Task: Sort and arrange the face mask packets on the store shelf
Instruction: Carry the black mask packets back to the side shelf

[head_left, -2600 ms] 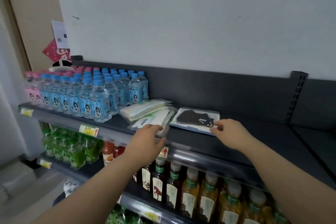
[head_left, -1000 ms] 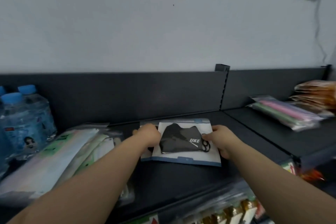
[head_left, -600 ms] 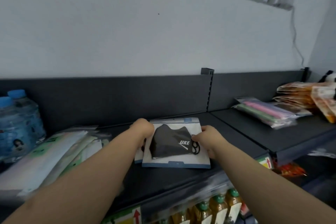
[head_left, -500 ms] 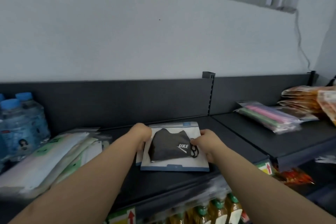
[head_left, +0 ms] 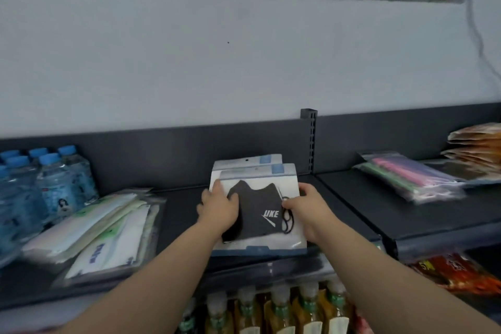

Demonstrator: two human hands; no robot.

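Observation:
A small stack of black face mask packets [head_left: 260,214], white cards with blue edges, lies on the dark top shelf [head_left: 181,214] in the middle of the view. My left hand [head_left: 218,209] grips the stack's left edge, with the fingers over the top packet. My right hand [head_left: 307,207] grips its right edge. A second packet's top edge [head_left: 244,161] sticks out behind the top one. To the left lies a loose pile of white and green mask packets [head_left: 105,228].
Blue-capped water bottles [head_left: 51,184] stand at the far left. On the adjoining shelf to the right lie pink and green packets [head_left: 406,176] and orange packets [head_left: 477,144]. A slotted upright post [head_left: 310,138] divides the shelves. Drink bottles [head_left: 282,309] fill the shelf below.
Both hands moved from the white pile's side onto the black mask packets and took hold of both edges. The stack now sits squarer to me, with a second packet showing behind.

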